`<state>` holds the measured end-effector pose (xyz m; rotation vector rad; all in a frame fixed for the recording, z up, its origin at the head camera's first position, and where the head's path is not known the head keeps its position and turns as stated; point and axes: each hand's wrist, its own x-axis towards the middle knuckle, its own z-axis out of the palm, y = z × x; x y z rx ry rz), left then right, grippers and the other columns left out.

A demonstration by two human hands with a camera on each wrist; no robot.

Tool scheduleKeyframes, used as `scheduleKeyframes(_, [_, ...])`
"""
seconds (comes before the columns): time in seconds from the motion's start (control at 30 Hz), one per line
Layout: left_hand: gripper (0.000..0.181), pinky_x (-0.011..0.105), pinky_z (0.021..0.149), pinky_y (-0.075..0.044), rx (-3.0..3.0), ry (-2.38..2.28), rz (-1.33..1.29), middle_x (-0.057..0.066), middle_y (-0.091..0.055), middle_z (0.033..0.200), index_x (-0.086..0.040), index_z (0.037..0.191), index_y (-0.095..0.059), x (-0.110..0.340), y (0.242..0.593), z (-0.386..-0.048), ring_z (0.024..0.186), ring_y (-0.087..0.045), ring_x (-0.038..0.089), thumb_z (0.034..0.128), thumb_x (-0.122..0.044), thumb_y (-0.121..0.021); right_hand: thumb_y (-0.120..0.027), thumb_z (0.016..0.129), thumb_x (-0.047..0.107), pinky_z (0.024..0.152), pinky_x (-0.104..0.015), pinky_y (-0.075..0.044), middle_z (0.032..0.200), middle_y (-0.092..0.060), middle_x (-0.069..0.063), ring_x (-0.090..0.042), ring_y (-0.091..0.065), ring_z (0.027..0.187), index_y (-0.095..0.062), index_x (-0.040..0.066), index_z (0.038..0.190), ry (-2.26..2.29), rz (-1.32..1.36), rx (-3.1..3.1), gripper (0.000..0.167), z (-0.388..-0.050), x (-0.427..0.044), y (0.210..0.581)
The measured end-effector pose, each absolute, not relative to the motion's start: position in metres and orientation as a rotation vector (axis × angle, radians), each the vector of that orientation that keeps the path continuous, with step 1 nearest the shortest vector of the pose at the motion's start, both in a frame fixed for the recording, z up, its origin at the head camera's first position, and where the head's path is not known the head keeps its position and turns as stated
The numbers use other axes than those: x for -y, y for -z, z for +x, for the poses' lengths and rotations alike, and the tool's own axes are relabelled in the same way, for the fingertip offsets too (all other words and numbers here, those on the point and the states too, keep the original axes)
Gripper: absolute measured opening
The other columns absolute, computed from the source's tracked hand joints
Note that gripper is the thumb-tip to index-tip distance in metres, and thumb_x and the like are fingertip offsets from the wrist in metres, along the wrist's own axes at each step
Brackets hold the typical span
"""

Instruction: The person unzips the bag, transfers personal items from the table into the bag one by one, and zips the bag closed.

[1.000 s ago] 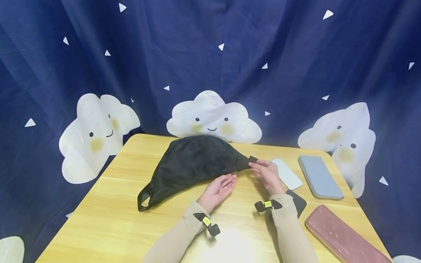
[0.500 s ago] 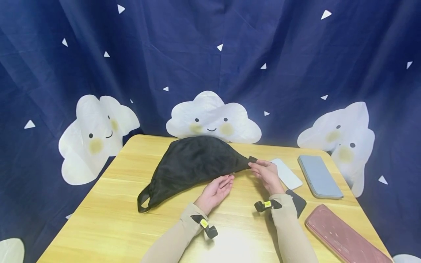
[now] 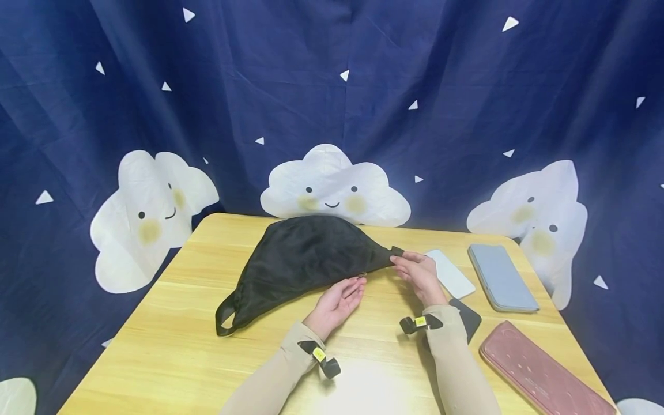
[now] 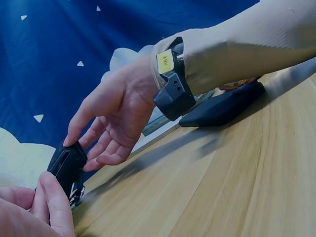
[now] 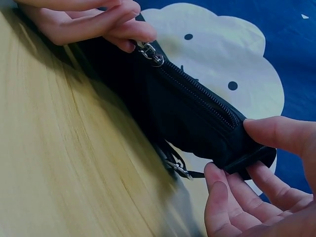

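Observation:
A black fabric bag [image 3: 311, 251] lies across the far middle of the table, rounded side away from me, with a loop strap [image 3: 225, 316] at its left end. The fingers of my left hand [image 3: 338, 302] pinch the metal zipper pull [image 5: 152, 53] on the bag's near edge. Between that pull and the right end, the zipper teeth [image 5: 205, 98] stand parted in the right wrist view. My right hand [image 3: 421, 274] pinches the bag's right corner between thumb and fingers. A small metal clasp [image 5: 178, 169] dangles below that corner. My left fingertips partly cover the pull.
On the right of the wooden table [image 3: 171, 346] lie a white flat slab [image 3: 452, 274], a light blue zip case [image 3: 503, 278] and a pink case [image 3: 542, 369]. A dark flat object [image 3: 469, 318] sits partly behind my right forearm. A blue cloud-print curtain [image 3: 332, 69] hangs behind.
My left hand has slid slightly left along the bag's near edge with the zipper pull. The right hand keeps its hold on the corner. The head view has shifted a little.

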<state>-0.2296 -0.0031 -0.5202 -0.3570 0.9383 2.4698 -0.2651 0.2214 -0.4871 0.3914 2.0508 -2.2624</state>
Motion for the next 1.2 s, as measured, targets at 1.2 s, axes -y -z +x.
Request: scheduleKeyframes(1.2, [0.045,0.023,0.09,-0.055,-0.953,-2.458,-0.367,0.008,-0.073,0.105,0.011,0.145,-0.045,0.022,0.518,-0.225,0.101,-0.068,0.013,0.1031,-0.004,-0.052,-0.075,0.09,0.005,0.076,-0.021,-0.059,0.093,-0.062,0.002,-0.006,-0.07,0.072,-0.05,-0.007,0.127,2.345,0.498,-2.025,0.046,-0.265,-0.223,0.487])
